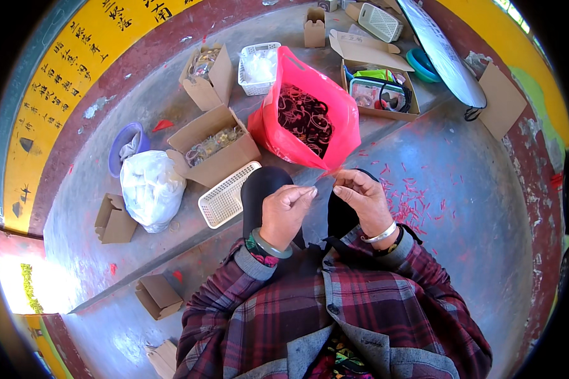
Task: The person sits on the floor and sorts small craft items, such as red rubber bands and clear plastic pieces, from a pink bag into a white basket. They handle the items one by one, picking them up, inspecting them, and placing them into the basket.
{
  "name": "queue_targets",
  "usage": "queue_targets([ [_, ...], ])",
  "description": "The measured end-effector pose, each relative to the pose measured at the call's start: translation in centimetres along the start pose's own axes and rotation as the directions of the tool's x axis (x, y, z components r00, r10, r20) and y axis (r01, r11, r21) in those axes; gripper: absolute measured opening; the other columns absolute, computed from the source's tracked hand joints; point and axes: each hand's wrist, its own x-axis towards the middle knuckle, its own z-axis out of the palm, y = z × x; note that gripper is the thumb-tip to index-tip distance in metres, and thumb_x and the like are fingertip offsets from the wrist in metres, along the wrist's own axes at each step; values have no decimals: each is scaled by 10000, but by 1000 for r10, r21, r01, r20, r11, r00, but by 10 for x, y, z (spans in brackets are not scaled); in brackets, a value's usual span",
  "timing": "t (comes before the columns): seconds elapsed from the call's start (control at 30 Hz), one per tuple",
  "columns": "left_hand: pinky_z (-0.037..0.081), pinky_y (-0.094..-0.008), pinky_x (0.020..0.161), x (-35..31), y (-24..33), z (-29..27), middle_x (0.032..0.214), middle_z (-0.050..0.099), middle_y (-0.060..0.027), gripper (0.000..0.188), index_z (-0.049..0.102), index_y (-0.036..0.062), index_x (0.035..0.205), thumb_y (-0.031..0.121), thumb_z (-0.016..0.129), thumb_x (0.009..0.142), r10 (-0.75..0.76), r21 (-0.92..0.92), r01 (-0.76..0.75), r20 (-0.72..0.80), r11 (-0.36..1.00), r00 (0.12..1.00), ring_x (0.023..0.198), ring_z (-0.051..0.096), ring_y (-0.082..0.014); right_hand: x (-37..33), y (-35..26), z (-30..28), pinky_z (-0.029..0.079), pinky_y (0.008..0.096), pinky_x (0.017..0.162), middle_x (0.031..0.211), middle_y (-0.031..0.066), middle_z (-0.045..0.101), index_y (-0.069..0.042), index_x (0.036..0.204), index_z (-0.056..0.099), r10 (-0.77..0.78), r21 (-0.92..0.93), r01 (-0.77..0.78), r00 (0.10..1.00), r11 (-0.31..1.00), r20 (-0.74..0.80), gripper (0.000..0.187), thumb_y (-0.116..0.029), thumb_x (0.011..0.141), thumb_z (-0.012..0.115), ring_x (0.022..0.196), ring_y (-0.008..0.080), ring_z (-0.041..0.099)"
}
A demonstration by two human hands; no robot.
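Note:
My left hand (286, 216) is raised over my lap, with thumb and fingertips pinched together. What it pinches, if anything, is too small to make out. Across a narrow gap, my right hand (365, 203) is also closed in a pinch. A faint thin reddish strand seems to show between the fingertips, but I cannot tell which hand has it. Just beyond both hands stands a pink-red plastic bag (343, 120) with its mouth wide, and many thin dark-red and tan loops (305, 120) lie inside it.
Left of the bag are a cardboard box (231, 156) of tangled loops, a cream basket (214, 213), a stuffed white plastic bag (150, 189) and a purple basin (115, 161). Red scraps (411, 202) litter the floor at right. A box (385, 117) holding a clear case stands far right.

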Motion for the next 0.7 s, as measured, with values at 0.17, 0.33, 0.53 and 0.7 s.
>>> queue_targets([
  [0.17, 484, -283, 646, 8, 8, 1, 752, 644, -100, 84, 686, 10, 836, 54, 676, 766, 256, 230, -221, -135, 948, 957, 712, 613, -204, -6, -4, 8, 444, 200, 738, 896, 18, 602, 27, 1031, 601, 128, 45, -128, 992, 991, 10, 216, -34, 828, 643, 828, 69, 547],
  [0.33, 464, -325, 668, 15, 14, 3, 755, 645, -73, 114, 658, 48, 800, 56, 699, 694, 531, 532, -412, -87, 740, 843, 760, 605, -241, -8, -9, 21, 442, 199, 732, 904, 24, 616, 25, 1048, 604, 107, 119, -110, 994, 987, 37, 247, -68, 826, 656, 819, 66, 547],
  [0.53, 394, -348, 738, 13, 17, 7, 790, 626, -27, 200, 617, 75, 837, 80, 709, 660, 673, 734, -495, 69, 466, 736, 815, 571, -206, -6, -11, 23, 418, 203, 655, 830, 18, 641, 18, 956, 660, 110, 49, -105, 990, 993, -91, 168, -102, 842, 629, 738, 58, 535],
  [0.7, 383, -375, 772, 10, 10, 11, 841, 604, -11, 257, 604, 78, 874, 129, 733, 658, 695, 755, -525, 129, 394, 707, 836, 551, -203, -3, -1, 16, 410, 209, 634, 792, 29, 655, 8, 876, 688, 68, -4, -70, 988, 998, -140, 127, -90, 835, 619, 713, 67, 540],
])
